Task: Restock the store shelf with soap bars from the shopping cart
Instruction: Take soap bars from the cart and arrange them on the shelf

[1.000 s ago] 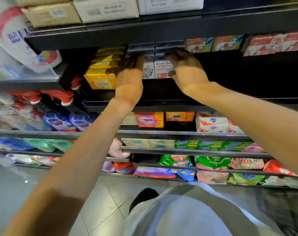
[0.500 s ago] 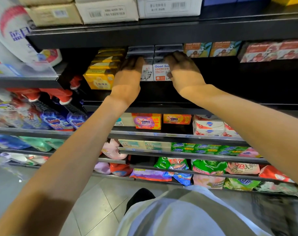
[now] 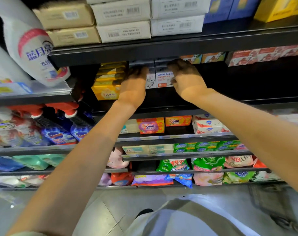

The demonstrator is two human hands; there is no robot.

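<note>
Two stacks of white goat soap boxes stand side by side on the dark upper shelf (image 3: 213,99). The right stack (image 3: 163,79) shows its "Goat Soap" label; the left stack (image 3: 150,81) is mostly covered. My left hand (image 3: 136,84) lies against the left stack, fingers stretched up over its front and top. My right hand (image 3: 185,77) grips the right stack, with the fingers over the top box and the thumb on the front face. Shadow hides both sets of fingertips.
Yellow soap boxes (image 3: 107,82) are stacked just left of my left hand. To the right of the goat soap the shelf is dark and bare. Orange OMO bars (image 3: 150,126) and detergent bags fill the lower shelves. A blurred dark cart (image 3: 272,201) shows at bottom right.
Both hands have stayed on the goat soap stacks. The right thumb has slid a little down the front of the box. The view has tilted slightly upward.
</note>
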